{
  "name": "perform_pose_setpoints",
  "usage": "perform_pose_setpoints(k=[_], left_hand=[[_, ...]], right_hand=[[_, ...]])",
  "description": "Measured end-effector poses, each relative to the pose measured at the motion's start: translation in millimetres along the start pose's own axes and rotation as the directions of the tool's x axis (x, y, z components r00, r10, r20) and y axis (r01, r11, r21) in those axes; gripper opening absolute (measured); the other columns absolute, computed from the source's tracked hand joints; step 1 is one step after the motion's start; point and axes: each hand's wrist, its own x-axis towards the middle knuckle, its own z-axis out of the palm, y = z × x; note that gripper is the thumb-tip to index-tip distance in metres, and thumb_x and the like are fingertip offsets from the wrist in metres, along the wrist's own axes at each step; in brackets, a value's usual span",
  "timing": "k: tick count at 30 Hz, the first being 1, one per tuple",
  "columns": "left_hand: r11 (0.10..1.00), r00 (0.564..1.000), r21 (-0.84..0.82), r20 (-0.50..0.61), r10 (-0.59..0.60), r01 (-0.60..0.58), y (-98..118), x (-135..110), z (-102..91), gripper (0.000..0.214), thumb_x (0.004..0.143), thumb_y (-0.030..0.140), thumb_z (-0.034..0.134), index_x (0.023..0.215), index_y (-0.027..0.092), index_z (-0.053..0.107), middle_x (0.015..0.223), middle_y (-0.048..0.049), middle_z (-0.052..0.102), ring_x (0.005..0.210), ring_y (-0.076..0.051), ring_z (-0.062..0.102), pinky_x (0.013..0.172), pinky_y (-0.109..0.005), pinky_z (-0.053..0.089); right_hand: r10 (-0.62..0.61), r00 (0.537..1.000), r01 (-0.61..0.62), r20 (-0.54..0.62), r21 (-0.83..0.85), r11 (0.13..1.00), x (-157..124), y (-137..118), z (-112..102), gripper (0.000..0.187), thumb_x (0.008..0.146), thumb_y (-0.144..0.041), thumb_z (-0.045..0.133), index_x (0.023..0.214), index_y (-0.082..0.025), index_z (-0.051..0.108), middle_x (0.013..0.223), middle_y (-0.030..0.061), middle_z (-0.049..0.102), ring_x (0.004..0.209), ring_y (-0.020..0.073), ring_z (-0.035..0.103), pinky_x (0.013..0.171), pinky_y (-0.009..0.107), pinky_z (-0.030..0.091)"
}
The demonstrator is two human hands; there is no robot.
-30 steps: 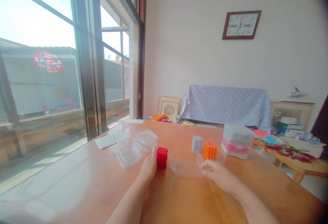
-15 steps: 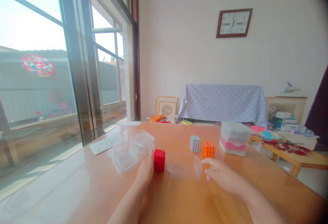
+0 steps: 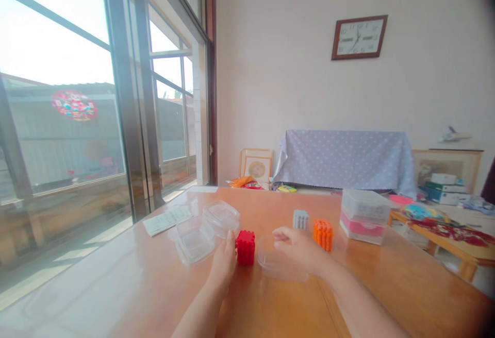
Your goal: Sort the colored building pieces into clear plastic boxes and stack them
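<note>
A red block stack with notched edges (image 3: 245,248) stands on the wooden table. My left hand (image 3: 226,256) rests upright against its left side, thumb raised and the other fingers largely hidden; it is beside the block, not wrapped round it. My right hand (image 3: 297,248) hovers over a clear plastic container (image 3: 266,263), fingers loosely bent and apart, with nothing in them. The hand covers part of that container. Just behind it stand a grey block stack (image 3: 300,219), partly hidden, and an orange block stack (image 3: 323,235).
Two more clear containers (image 3: 195,240) lie left of my left hand, near a printed sheet (image 3: 168,220). A lidded box with a pink band (image 3: 364,217) stands at the table's right. Windows (image 3: 170,116) line the left side; a low wooden table (image 3: 460,245) is beyond the right edge.
My right hand has moved left, from beside the container's right edge to above it, towards the red block stack. My left hand stays beside the red block stack. The view has shifted slightly.
</note>
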Motion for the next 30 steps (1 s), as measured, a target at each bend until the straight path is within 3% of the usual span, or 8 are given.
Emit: perform_pose_setpoints(k=[6, 10, 16, 24, 30], left_hand=[[0.996, 0.998, -0.076, 0.004, 0.055, -0.054, -9, 6, -2.8, 0.048, 0.09, 0.051, 0.04, 0.1, 0.015, 0.07, 0.11, -0.0126, 0.073, 0.11, -0.03, 0.063, 0.093, -0.039, 0.047], [0.979, 0.996, -0.199, 0.056, 0.065, -0.053, -11, 7, -1.1, 0.04, 0.084, 0.04, 0.046, 0.104, 0.016, 0.071, 0.108, -0.0097, 0.075, 0.106, -0.028, 0.064, 0.091, -0.036, 0.047], [0.89, 0.986, -0.456, 0.141, 0.086, -0.013, -15, 11, 4.1, 0.041, 0.079, 0.033, 0.052, 0.11, 0.016, 0.072, 0.11, -0.0098, 0.074, 0.103, -0.027, 0.065, 0.085, -0.033, 0.048], [0.768, 0.981, -0.619, 0.182, -0.063, 0.164, -19, 14, 10.3, 0.038, 0.08, 0.04, 0.059, 0.106, 0.015, 0.072, 0.099, -0.0088, 0.075, 0.093, -0.023, 0.068, 0.079, -0.03, 0.048], [0.782, 0.981, -0.592, 0.113, -0.157, 0.193, -15, 11, 10.1, 0.029, 0.081, 0.037, 0.058, 0.095, 0.015, 0.07, 0.097, -0.0074, 0.075, 0.095, -0.023, 0.067, 0.081, -0.031, 0.047]], right_hand=[[-0.054, 0.998, 0.055, 0.032, -0.033, 0.998, 26, -20, 37, 0.05, 0.078, -0.029, 0.062, 0.127, -0.019, 0.066, 0.131, 0.0091, 0.066, 0.122, 0.0265, 0.06, 0.107, 0.038, 0.044], [-0.078, 0.991, 0.088, 0.11, -0.088, 0.992, 42, -30, 47, 0.055, 0.076, -0.027, 0.063, 0.131, -0.017, 0.063, 0.136, 0.011, 0.063, 0.124, 0.0263, 0.059, 0.107, 0.037, 0.043], [-0.116, 0.964, 0.15, 0.24, -0.13, 0.98, 59, -29, 53, 0.051, 0.073, -0.023, 0.066, 0.123, -0.016, 0.067, 0.125, 0.0099, 0.069, 0.109, 0.0253, 0.066, 0.096, 0.035, 0.051], [-0.125, 0.965, 0.152, 0.231, -0.107, 0.983, 60, -32, 51, 0.05, 0.071, -0.021, 0.068, 0.12, -0.018, 0.068, 0.119, 0.0072, 0.072, 0.108, 0.0235, 0.066, 0.097, 0.035, 0.05], [-0.099, 0.986, 0.111, 0.136, -0.085, 0.99, 45, -19, 18, 0.044, 0.073, -0.021, 0.066, 0.116, -0.018, 0.067, 0.117, 0.0067, 0.071, 0.108, 0.0213, 0.065, 0.099, 0.034, 0.048]])
